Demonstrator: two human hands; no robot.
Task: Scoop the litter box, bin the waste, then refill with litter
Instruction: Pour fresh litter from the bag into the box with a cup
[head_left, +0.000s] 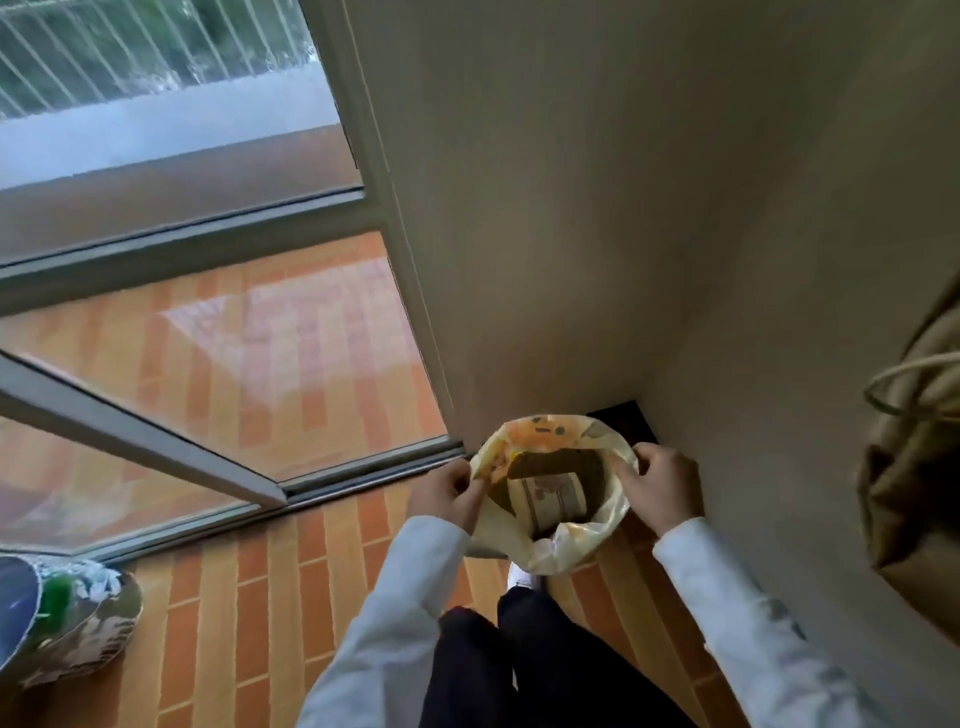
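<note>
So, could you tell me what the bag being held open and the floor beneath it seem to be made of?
Bag: thin, glossy, translucent yellowish plastic, apparently; its rim crumples where the left hand and right hand pinch it.
Floor: probably glazed orange tile with pale grout lines.

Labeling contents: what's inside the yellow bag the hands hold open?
Inside the yellow bag, held open by left hand and right hand: a brown mass and a pale printed piece. The bottom is hidden.

A bag (550, 540) is hanging between left hand (447, 493) and right hand (660, 483), above the floor (270, 597), with glass door (234, 364) lying left.
</note>
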